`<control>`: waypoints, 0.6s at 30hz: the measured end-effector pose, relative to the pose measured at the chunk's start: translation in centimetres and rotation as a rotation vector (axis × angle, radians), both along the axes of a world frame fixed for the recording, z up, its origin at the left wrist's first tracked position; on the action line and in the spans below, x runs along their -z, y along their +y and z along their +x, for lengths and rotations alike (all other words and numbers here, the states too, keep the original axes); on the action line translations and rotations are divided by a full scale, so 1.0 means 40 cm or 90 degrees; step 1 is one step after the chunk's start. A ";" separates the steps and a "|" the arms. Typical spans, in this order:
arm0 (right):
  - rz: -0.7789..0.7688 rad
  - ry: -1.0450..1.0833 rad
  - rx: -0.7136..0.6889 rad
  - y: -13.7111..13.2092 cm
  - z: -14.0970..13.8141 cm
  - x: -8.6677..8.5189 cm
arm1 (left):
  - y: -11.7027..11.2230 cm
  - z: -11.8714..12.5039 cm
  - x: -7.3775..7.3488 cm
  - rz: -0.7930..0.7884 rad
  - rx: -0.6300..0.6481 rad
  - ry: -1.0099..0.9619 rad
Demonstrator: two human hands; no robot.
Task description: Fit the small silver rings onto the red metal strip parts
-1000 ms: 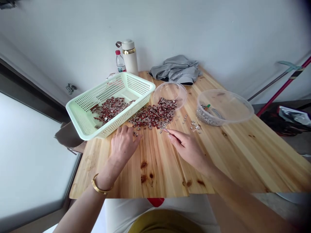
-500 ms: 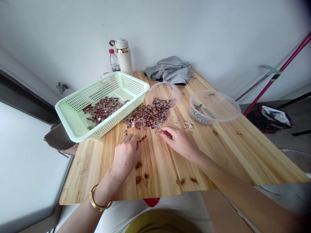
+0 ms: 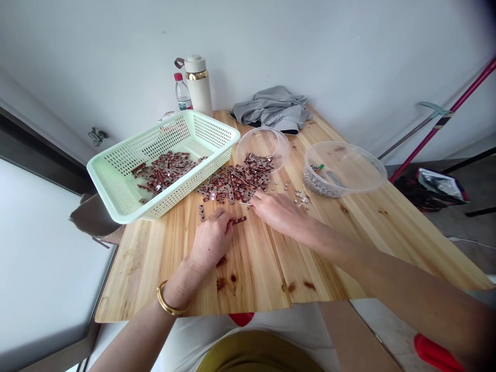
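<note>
My left hand is closed on one end of a small reddish-brown strip with metal spots, low over the wooden table. My right hand grips tweezers, whose thin metal tip points left, just above the strip; the fingers hide most of the handle. Whether anything is in the tip is too small to tell. Behind both hands lies a pile of similar strips. Another strip lies apart, beyond my left hand. Small silvery discs are scattered right of the pile.
A pale green basket with more strips stands at the left. A clear tub holding discs is at the right, and a clear round container touches the pile. Behind are a bottle, a flask and grey cloth.
My left hand has moved right with the strip. My right hand has shifted left and turned, bringing the tweezers' tip from beside the discs to near the strip.
</note>
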State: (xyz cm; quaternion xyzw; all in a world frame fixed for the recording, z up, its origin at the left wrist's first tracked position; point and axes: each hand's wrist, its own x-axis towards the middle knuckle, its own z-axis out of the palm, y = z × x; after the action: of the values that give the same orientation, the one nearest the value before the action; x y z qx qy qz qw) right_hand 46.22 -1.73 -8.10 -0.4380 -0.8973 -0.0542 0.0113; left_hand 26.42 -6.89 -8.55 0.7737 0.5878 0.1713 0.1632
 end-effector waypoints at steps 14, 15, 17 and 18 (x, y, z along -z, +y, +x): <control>0.010 0.294 0.157 0.061 0.157 -0.019 | -0.009 -0.010 -0.008 -0.036 0.001 0.044; 0.002 0.282 0.156 0.061 0.157 -0.018 | -0.009 -0.010 -0.012 -0.050 -0.008 0.063; 0.012 0.252 0.182 0.054 0.152 -0.017 | -0.009 -0.011 -0.018 -0.069 -0.016 0.088; 0.031 0.238 0.204 0.045 0.150 -0.016 | -0.009 -0.011 -0.020 -0.073 -0.017 0.092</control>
State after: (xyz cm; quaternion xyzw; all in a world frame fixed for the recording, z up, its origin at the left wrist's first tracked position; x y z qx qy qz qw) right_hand 52.22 0.08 -7.47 -0.5769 -0.7969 0.0052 0.1791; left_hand 25.97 -7.26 -7.77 0.7656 0.6169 0.0835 0.1621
